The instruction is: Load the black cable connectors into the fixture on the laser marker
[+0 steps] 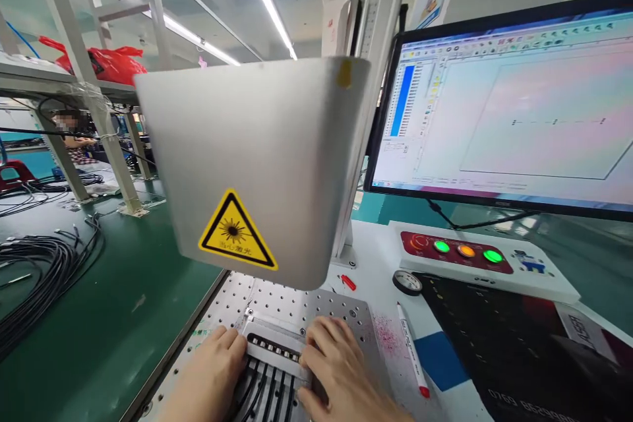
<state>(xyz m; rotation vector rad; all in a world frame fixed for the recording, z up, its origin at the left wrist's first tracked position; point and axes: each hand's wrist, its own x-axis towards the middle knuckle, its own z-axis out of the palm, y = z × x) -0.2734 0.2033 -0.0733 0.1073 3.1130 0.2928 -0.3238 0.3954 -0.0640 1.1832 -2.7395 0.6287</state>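
A light metal fixture (279,357) lies on the perforated metal plate (291,306). Its slot holds a row of several small connectors (271,347), and black cables (270,392) run from them toward me. My left hand (215,366) is closed, its fingers curled against the fixture's left end. At the right end, my right hand (336,366) is bent round the fixture, thumb on the near side and fingers over the top. Both palms are hidden. Above the hands hangs a grey laser head (257,145) with a yellow warning triangle (237,234).
Right of the plate lie a red-capped marker (413,353), a blue square (442,361), a tape roll (407,282) and a black mat (494,343). Behind them stand a lit button box (459,257) and a monitor (504,105). Coiled black cables (47,277) lie left on the green mat.
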